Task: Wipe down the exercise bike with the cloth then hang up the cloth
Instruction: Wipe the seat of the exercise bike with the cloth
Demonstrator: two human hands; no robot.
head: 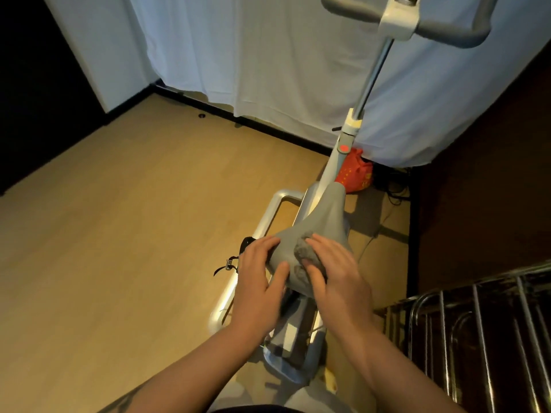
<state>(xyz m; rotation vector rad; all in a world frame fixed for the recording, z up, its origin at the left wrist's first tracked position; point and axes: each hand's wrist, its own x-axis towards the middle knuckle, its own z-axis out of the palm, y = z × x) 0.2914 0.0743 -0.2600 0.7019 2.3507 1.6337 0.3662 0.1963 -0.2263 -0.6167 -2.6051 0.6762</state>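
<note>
While a white curtain [268, 55] is hanging across the top of the frame, a red patterned bag [356, 171] is sitting on the pale wooden floor [119, 234] behind the bike and a chrome wire rack [483, 329] is filling the lower right. Both forearms are reaching up from the bottom edge. At centre, the left hand [258, 281] is resting flat-fingered on the grey padded bike saddle [325, 225], while the right hand [340, 278] is pressing a crumpled grey cloth [304, 254] onto the saddle's wide rear, fingers nearly straight.
</note>
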